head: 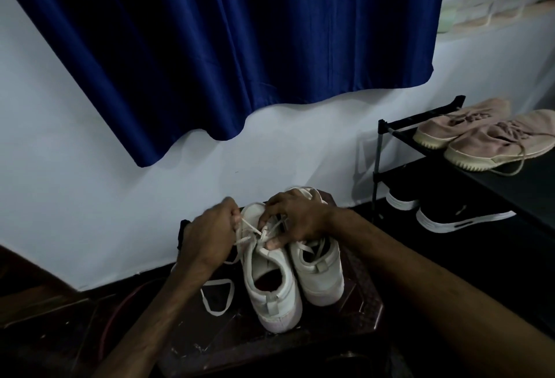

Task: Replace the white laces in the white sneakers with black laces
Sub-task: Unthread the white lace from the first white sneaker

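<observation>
Two white sneakers stand side by side on a dark stool (pixel 354 314), heels toward me: the left sneaker (pixel 270 284) and the right sneaker (pixel 319 275). My left hand (pixel 210 233) grips a strand of the white lace (pixel 247 229) and holds it out to the left of the left sneaker. My right hand (pixel 295 220) holds the front of the left sneaker, thumb on its tongue and fingers over the eyelets. A loose loop of white lace (pixel 216 296) lies on the stool by my left forearm. No black laces can be made out.
A black shoe rack (pixel 390 130) stands at the right with a pair of pink sneakers (pixel 480 137) on top and black shoes (pixel 450 215) below. A blue curtain (pixel 225 47) hangs on the white wall behind. A dark cloth (pixel 183 233) lies behind my left hand.
</observation>
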Action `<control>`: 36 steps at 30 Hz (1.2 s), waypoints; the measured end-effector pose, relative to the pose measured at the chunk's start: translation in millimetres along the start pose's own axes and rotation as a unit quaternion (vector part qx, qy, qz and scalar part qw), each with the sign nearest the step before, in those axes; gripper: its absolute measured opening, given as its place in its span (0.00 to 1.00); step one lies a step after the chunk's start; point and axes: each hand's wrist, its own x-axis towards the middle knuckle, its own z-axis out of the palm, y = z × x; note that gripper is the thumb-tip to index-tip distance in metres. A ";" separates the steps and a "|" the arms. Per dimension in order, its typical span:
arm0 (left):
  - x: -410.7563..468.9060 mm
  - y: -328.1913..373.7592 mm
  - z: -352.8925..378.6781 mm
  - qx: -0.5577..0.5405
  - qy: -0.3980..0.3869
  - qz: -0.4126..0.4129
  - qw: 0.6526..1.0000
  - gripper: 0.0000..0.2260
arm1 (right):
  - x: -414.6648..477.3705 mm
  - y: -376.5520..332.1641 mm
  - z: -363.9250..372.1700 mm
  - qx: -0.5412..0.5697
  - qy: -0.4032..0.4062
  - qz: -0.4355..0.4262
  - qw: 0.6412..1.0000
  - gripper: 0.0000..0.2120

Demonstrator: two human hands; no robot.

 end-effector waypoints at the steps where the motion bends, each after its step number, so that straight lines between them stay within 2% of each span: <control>1: 1.4 -7.6 -4.2 0.004 0.029 -0.026 0.999 0.05 | 0.4 1.1 1.4 -0.005 0.004 0.003 1.000 0.21; 3: 3.7 -26.4 -12.1 -0.003 0.055 -0.088 0.995 0.05 | 2.2 2.9 4.8 -0.021 0.010 0.005 1.000 0.22; 6: -0.7 -43.4 -12.3 0.027 -0.018 -0.132 0.991 0.06 | 2.6 3.4 7.3 -0.026 0.021 -0.001 0.999 0.22; 8: -4.8 -39.4 -6.7 0.019 -0.019 -0.094 0.995 0.07 | 1.9 3.1 7.2 -0.039 0.027 -0.007 0.999 0.23; 10: -5.1 -26.6 -5.0 -0.059 0.014 -0.005 0.998 0.09 | 1.8 2.5 7.3 -0.052 0.034 -0.007 0.998 0.23; 13: -3.6 -0.6 -8.9 -0.074 -0.050 0.107 0.990 0.06 | 0.9 1.0 7.9 -0.063 0.042 -0.002 0.997 0.24; 15: -2.5 10.7 -8.5 -0.029 -0.092 0.117 0.988 0.05 | 1.2 1.7 9.6 -0.074 0.045 0.002 0.996 0.26; 21: 0.1 9.5 -0.7 0.017 -0.091 0.105 0.990 0.05 | 4.1 2.7 11.6 -0.082 0.045 0.005 0.996 0.25; 28: 7.4 -1.4 8.0 0.015 -0.182 0.112 0.977 0.09 | 1.5 1.6 8.3 -0.086 0.041 0.006 0.995 0.24; 32: 6.4 -30.9 -2.9 0.042 -0.115 0.120 0.985 0.07 | 0.1 1.8 7.2 -0.101 0.054 0.001 0.993 0.24; 34: 8.3 -61.0 -14.7 0.041 -0.064 0.066 0.995 0.07 | -0.7 0.9 6.4 -0.103 0.055 0.000 0.993 0.24; 36: 8.5 -90.7 -22.0 0.039 -0.052 -0.001 0.998 0.08 | -0.8 0.8 7.1 -0.107 0.058 -0.001 0.993 0.24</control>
